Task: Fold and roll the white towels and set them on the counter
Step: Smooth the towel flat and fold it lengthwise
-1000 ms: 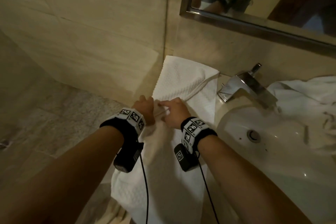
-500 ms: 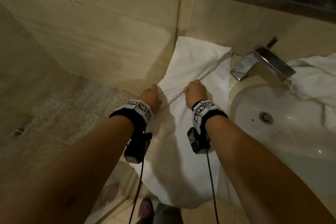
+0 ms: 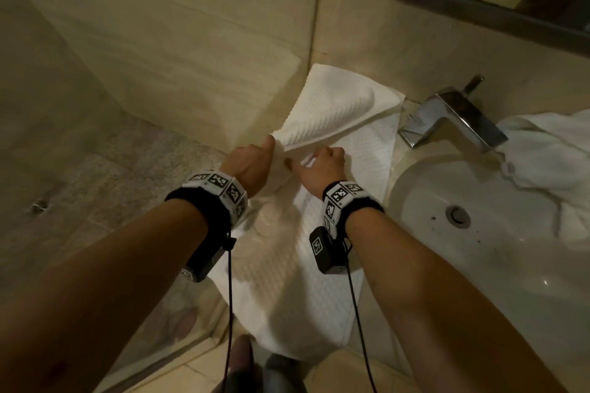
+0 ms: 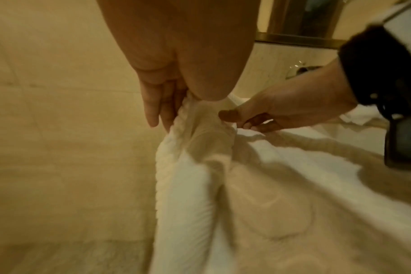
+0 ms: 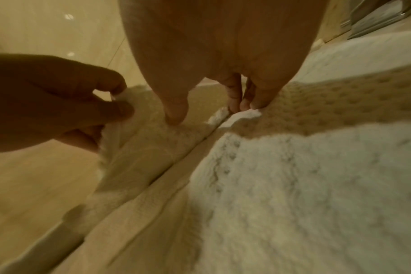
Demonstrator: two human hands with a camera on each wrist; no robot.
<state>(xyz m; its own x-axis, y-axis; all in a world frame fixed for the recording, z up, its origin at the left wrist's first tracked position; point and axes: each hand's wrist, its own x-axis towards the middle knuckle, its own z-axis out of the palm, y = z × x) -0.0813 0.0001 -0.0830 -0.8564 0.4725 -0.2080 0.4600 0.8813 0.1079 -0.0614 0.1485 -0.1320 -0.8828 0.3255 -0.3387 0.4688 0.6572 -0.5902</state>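
At nine o'clock of the head view lies the speckled floor (image 3: 105, 175), below the tiled wall (image 3: 191, 41). Nothing there belongs to the task.

Toward the centre, the left hand (image 3: 252, 164) pinches the long left edge of the white towel (image 3: 319, 233), thumb against curled fingers, with cloth bunched between them. Just beside it, at three o'clock of that hand, the right hand (image 3: 322, 166) grips the same gathered edge: thumb tip and fingertips press a raised ridge of cloth. The towel lies lengthwise on the counter (image 3: 396, 150), its far end at twelve o'clock against the wall corner, its near end at six o'clock hanging over the counter's front. A flap is already turned over diagonally at the far end.

The step in hand looks like the lengthwise fold: the left edge is being lifted to go across toward three o'clock. The next move likely calls for both hands to carry that edge over evenly and lay it straight, before any rolling begins.

Further right, at three o'clock, stand the faucet (image 3: 453, 118) and the sink (image 3: 415, 188), with another crumpled white towel (image 3: 549, 156) draped on the sink's far rim, not yet folded.
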